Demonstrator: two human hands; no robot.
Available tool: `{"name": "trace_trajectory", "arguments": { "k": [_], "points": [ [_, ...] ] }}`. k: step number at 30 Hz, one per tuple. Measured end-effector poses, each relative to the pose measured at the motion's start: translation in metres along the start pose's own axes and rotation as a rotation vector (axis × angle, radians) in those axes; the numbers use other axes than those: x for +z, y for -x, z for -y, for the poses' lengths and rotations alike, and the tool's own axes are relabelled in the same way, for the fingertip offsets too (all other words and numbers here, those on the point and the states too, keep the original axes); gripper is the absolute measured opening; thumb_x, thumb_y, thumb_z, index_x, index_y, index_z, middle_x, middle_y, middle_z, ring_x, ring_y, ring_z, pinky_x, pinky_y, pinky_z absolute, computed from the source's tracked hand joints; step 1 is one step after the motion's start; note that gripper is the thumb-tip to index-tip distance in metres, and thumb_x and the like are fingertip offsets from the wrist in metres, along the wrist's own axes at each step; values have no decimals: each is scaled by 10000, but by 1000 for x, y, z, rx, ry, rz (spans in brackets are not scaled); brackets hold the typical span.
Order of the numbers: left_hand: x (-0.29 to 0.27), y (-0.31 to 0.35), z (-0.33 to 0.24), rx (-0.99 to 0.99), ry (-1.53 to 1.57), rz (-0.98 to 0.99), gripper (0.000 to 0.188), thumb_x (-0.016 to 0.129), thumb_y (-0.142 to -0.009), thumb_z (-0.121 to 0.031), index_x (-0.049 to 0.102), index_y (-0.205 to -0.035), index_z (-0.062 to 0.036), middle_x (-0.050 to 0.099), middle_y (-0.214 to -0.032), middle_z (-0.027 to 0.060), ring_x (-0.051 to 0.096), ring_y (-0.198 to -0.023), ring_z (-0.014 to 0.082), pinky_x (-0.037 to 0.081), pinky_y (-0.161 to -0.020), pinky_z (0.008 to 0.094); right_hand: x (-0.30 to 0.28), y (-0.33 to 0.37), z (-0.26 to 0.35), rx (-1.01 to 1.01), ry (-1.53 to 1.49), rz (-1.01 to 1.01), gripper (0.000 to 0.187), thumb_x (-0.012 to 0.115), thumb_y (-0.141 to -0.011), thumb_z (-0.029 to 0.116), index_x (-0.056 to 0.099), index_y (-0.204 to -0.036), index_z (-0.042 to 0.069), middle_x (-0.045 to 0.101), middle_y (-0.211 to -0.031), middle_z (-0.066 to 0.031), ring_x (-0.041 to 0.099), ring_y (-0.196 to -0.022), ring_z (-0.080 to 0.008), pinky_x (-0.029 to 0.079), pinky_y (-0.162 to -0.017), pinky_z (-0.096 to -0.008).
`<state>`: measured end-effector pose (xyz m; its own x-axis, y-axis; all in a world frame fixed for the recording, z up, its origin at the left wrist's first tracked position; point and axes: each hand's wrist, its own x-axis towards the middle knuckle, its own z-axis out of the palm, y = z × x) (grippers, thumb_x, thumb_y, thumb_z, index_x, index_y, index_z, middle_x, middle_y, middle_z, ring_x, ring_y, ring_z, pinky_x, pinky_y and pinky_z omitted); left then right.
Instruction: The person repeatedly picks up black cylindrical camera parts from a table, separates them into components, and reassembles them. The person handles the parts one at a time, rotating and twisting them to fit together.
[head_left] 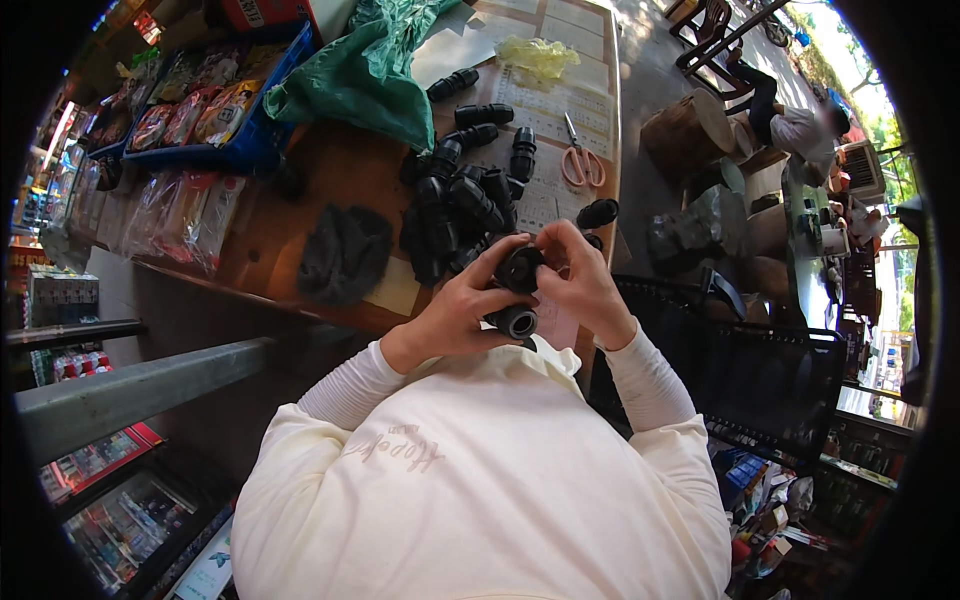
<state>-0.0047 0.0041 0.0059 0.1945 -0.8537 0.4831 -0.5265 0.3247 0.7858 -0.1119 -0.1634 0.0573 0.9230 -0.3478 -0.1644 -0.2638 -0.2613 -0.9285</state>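
Over the near edge of the table [335,172], a black fitting [519,270], round end facing up, is held in the curled left hand [462,308] and pinched from its right by the right hand [588,288].

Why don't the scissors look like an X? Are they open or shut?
Shut, it seems: the scissors' blades show as one narrow silver point, with no gap visible between them.
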Motion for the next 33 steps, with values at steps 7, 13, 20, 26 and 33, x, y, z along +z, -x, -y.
{"name": "trace_trajectory", "arguments": {
  "k": [7,13,20,26,33],
  "points": [
    [3,0,0,-27,144,-50,375,841,-663,-101,694,-1004,-46,244,-1501,242,466,-1282,407,496,-977,417,4,-2,10,-12,23,-22,263,546,-766,7,504,-1025,10,578,-880,-66,552,-785,-97,492,-690,-255],
    [3,-3,0,-7,122,-41,357,827,-686,-87,689,-1011,-34,233,-1507,243,486,-1268,401,524,-936,408,0,-2,23,27,192,-19,347,616,-744,86,511,-1070,30,592,-824,-141,616,-731,-285,500,-699,-340],
    [7,1,4,-50,129,58,382,822,-678,-64,685,-1033,-35,226,-1515,248,607,-1114,377,535,-886,399,3,-4,30,-422,762,-157,607,675,-622,24,528,-1208,88,538,-1116,-128,568,-980,-313,500,-790,-396],
    [0,-4,2,-7,137,65,395,813,-674,-41,680,-1046,-38,216,-1519,245,654,-1028,356,542,-870,397,2,-5,28,-493,786,-196,684,668,-605,5,518,-1266,99,542,-1122,-115,560,-991,-319,501,-797,-394],
    [0,-6,2,11,140,79,379,810,-686,-53,680,-1042,-38,199,-1527,246,590,-1154,385,522,-913,405,-7,-1,32,-339,544,-60,629,647,-657,12,507,-1268,75,552,-1114,-144,557,-1041,-342,496,-844,-413]
  ]
}}
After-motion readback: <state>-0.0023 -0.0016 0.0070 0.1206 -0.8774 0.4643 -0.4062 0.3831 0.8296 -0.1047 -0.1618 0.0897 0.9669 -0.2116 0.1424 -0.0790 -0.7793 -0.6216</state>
